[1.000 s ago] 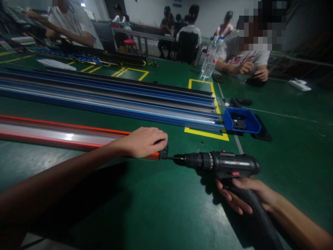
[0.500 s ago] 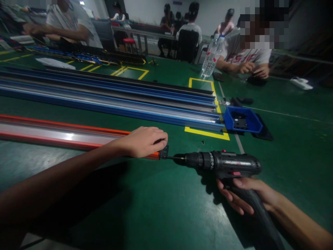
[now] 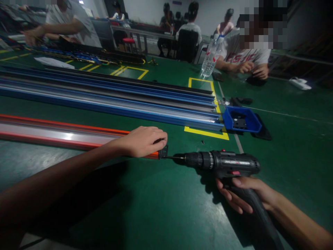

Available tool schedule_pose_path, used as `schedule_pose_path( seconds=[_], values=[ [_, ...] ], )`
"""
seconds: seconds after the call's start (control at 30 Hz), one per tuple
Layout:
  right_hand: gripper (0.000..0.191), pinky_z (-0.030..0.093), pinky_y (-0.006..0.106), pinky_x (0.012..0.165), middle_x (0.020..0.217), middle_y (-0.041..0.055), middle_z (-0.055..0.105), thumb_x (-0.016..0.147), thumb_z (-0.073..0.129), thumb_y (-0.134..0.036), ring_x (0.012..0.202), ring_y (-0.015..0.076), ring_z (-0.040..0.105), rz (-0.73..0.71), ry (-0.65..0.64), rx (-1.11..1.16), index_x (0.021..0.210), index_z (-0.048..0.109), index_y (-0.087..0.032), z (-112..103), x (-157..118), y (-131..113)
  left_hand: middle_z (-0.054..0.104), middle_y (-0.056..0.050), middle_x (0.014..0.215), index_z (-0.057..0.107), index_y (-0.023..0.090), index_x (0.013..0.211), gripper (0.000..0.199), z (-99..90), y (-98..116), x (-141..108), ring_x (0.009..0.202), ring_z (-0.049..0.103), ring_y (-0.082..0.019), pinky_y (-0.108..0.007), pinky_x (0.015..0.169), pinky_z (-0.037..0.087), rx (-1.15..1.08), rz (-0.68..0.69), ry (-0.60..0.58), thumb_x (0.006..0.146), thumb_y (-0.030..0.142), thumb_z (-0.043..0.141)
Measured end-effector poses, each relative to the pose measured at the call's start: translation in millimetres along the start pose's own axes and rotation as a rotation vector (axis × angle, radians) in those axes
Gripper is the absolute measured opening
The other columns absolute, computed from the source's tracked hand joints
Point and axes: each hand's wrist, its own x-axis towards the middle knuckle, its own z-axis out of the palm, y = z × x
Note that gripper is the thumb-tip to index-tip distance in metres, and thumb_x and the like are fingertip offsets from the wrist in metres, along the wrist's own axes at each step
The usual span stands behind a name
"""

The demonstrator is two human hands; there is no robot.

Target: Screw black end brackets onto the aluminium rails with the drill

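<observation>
My right hand (image 3: 241, 194) is wrapped round the handle of a black cordless drill (image 3: 223, 162), which lies level and points left. The drill's long thin bit (image 3: 171, 157) reaches a small black end bracket (image 3: 163, 152) at the right end of an orange-and-silver metal rail (image 3: 65, 133). Over that same end, my left hand (image 3: 145, 141) grips the rail from above with its fingers curled near the bracket. The spot where the bit's tip meets the bracket is too small to make out.
Behind the orange rail lie several blue and black rails (image 3: 130, 99). A blue bin (image 3: 241, 119) with black parts stands at their right end. Farther back are clear plastic bottles (image 3: 210, 57), a white object (image 3: 299, 83) and people seated at the green table (image 3: 166, 215).
My hands, the drill and the rail hold nearly the same place. At the far left, a co-worker's hands have shifted slightly.
</observation>
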Motion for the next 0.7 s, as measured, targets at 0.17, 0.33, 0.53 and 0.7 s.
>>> schedule_pose_path(
  seconds=[0.17, 0.33, 0.53, 0.7],
  values=[
    [0.033, 0.058, 0.021, 0.055, 0.081, 0.0088, 0.072, 0.093, 0.067, -0.036, 0.043, 0.0057, 0.058, -0.010, 0.009, -0.006, 0.110, 0.076, -0.009, 0.1, -0.2, -0.8, 0.069, -0.003, 0.097, 0.067, 0.024, 0.099, 0.034, 0.3, -0.9, 0.0, 0.091, 0.060, -0.020, -0.032, 0.073, 0.035, -0.017, 0.009, 0.019, 0.103, 0.042, 0.038],
    [0.033, 0.058, 0.021, 0.053, 0.082, 0.0101, 0.073, 0.092, 0.069, -0.038, 0.041, 0.0058, 0.057, -0.012, 0.027, -0.025, 0.108, 0.076, -0.010, 1.5, -0.4, -1.0, 0.070, -0.003, 0.098, 0.066, 0.024, 0.099, 0.035, 1.2, -1.7, -0.3, 0.093, 0.061, -0.020, -0.032, 0.074, 0.035, -0.011, 0.018, 0.018, 0.104, 0.043, 0.037],
    [0.033, 0.059, 0.022, 0.055, 0.083, 0.0101, 0.073, 0.093, 0.068, -0.035, 0.042, 0.0054, 0.058, -0.007, 0.007, 0.007, 0.111, 0.075, -0.009, -0.4, -0.4, 0.7, 0.069, -0.002, 0.098, 0.065, 0.024, 0.099, 0.034, 0.0, -0.4, -0.9, 0.093, 0.060, -0.021, -0.032, 0.074, 0.035, -0.001, 0.005, 0.008, 0.103, 0.042, 0.037],
    [0.032, 0.058, 0.021, 0.055, 0.083, 0.0097, 0.072, 0.093, 0.068, -0.036, 0.042, 0.0055, 0.058, 0.004, 0.011, 0.005, 0.110, 0.076, -0.010, 0.8, -0.7, -0.6, 0.069, -0.002, 0.097, 0.066, 0.024, 0.098, 0.033, 1.0, -1.6, -0.1, 0.092, 0.061, -0.020, -0.032, 0.073, 0.035, 0.008, 0.017, 0.020, 0.103, 0.042, 0.038]
  ],
)
